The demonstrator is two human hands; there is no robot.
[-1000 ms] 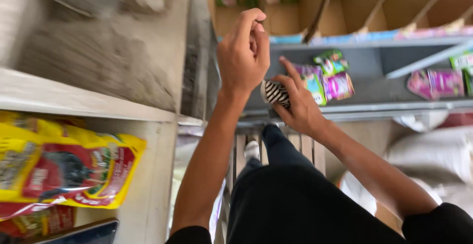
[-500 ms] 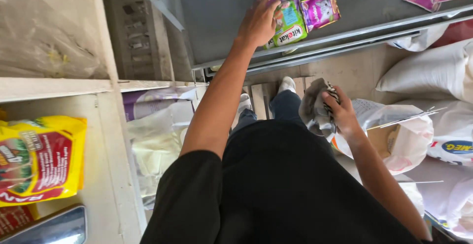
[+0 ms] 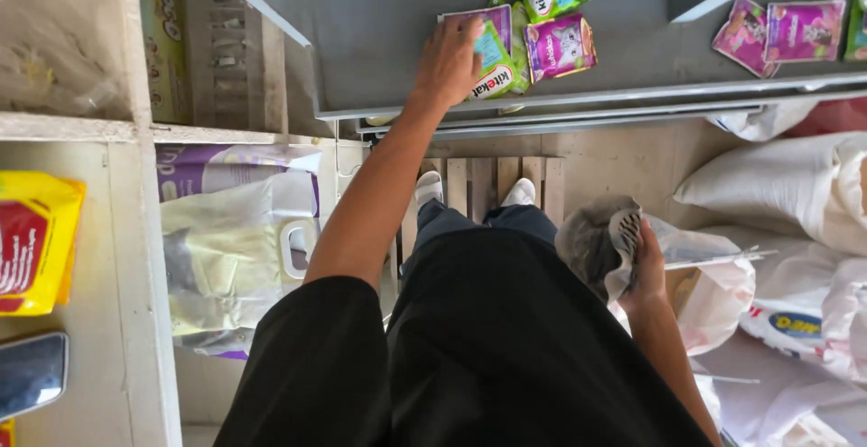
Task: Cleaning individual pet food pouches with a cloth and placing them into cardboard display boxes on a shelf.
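— Fingertips of our left hand (image 3: 449,59) vanish against the pouches; can we tell the grip?

— Barely. It lies flat, fingers spread on the green and purple pouch (image 3: 492,54) on the grey metal shelf (image 3: 379,23).

— And our right hand (image 3: 646,262)?

— Closed around a crumpled grey striped bag (image 3: 596,244), low beside our hip, above glossy white sacks (image 3: 777,194).

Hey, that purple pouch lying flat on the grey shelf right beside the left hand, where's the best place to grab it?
The purple pouch lies flat on the grey shelf, its near edge toward the shelf's front lip. Probably best to come from above and the front, pinching that near edge, thumb under, fingers on top. Its left side touches the pouches under the left hand, so that side is crowded.
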